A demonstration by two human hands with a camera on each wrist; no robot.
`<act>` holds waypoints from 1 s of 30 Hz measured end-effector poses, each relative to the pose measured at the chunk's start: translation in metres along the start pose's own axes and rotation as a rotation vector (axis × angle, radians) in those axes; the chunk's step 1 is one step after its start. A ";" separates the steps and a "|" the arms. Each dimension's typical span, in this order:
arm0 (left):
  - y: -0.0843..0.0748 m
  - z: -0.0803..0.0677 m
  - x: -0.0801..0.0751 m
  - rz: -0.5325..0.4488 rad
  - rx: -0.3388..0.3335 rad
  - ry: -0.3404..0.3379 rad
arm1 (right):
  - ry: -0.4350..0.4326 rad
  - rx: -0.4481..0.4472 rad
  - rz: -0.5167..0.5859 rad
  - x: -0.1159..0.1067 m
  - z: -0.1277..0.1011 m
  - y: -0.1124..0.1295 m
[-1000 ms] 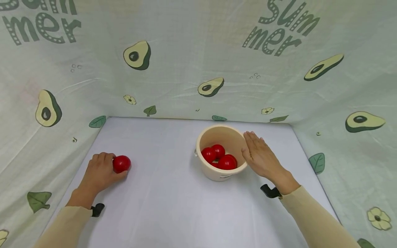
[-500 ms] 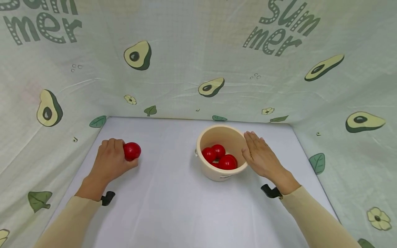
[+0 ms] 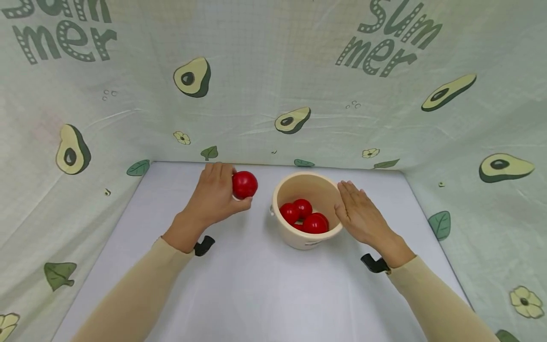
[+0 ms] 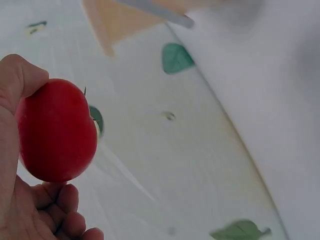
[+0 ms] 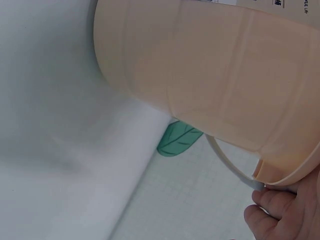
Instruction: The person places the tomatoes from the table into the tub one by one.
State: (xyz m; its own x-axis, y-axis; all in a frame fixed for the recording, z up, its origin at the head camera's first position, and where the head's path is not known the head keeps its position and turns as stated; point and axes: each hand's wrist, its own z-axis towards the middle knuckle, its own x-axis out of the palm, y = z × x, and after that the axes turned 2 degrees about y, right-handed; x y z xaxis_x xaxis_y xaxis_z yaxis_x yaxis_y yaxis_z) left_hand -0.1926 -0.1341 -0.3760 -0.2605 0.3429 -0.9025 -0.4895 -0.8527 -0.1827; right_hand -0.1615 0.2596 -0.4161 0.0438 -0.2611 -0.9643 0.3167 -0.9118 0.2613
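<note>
My left hand (image 3: 215,192) grips a red ball (image 3: 245,185) in the air, just left of a cream bucket (image 3: 306,238). In the left wrist view the same ball (image 4: 57,131) sits between my thumb and curled fingers (image 4: 55,200). Three red balls (image 3: 304,216) lie inside the bucket. My right hand (image 3: 356,213) rests flat, fingers straight, against the bucket's right side. The right wrist view shows the bucket wall (image 5: 210,80) close up, with fingertips (image 5: 270,217) at its rim.
A white tabletop (image 3: 256,285) is enclosed on three sides by a pale green cloth (image 3: 273,85) printed with avocados and leaves. Black wrist-camera mounts (image 3: 203,245) sit on both wrists.
My left hand has lifted the red ball from the table's left side and carried it right and farther back, up to the bucket. My right hand and the bucket have stayed put.
</note>
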 end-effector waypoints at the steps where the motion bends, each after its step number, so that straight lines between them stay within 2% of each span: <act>1: -0.007 0.006 0.001 0.005 0.020 0.002 | 0.000 -0.001 0.002 0.000 0.000 0.000; 6: -0.040 0.026 0.008 0.025 0.112 0.037 | -0.004 -0.005 0.005 0.001 0.001 0.000; 13: -0.071 0.041 0.028 0.061 0.149 0.146 | -0.007 -0.008 0.009 0.001 0.000 0.001; 17: -0.078 0.043 0.039 0.087 0.148 0.195 | -0.005 -0.005 0.016 0.002 0.000 0.001; 26: -0.081 0.044 0.055 0.088 0.164 0.212 | -0.009 0.002 0.028 0.002 0.001 0.000; 30: -0.083 0.045 0.061 0.083 0.176 0.268 | -0.005 0.009 0.033 0.002 0.000 0.000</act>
State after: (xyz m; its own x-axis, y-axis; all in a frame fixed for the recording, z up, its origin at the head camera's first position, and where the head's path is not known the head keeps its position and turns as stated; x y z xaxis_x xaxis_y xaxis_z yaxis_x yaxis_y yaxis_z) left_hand -0.2057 -0.0248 -0.3981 -0.0887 0.1388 -0.9863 -0.6180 -0.7843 -0.0548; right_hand -0.1618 0.2589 -0.4176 0.0489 -0.2924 -0.9550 0.3069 -0.9055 0.2929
